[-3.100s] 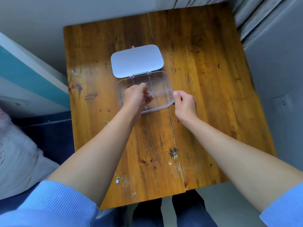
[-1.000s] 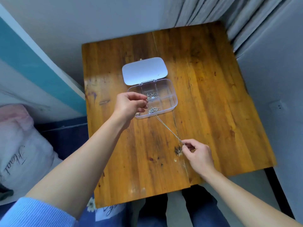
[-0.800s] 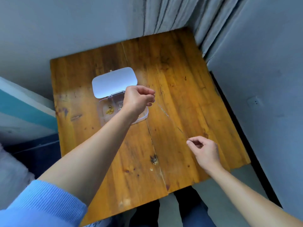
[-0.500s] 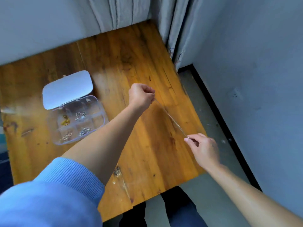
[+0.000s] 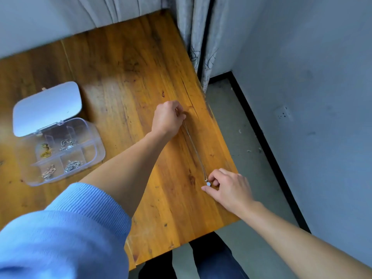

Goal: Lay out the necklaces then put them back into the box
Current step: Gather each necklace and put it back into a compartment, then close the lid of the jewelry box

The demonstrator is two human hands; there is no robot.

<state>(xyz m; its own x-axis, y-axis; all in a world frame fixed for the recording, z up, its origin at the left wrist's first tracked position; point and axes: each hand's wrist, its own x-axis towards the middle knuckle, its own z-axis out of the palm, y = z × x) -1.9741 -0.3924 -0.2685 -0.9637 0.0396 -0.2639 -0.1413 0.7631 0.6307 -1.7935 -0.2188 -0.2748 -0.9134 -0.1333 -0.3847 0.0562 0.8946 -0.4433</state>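
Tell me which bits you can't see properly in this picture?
All in the head view:
- Far end of the necklace: hidden inside the grip of the left hand.
- Chains in the box: too small and tangled to count or tell apart.
- Left side of the table: cut off by the picture edge.
- Near left corner of the table: covered by the blurred sleeve.

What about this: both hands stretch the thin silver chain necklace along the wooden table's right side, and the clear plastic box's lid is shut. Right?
No: the head view shows the clear plastic box with its white lid open. The left hand and right hand do stretch the thin silver chain necklace along the right side of the wooden table.
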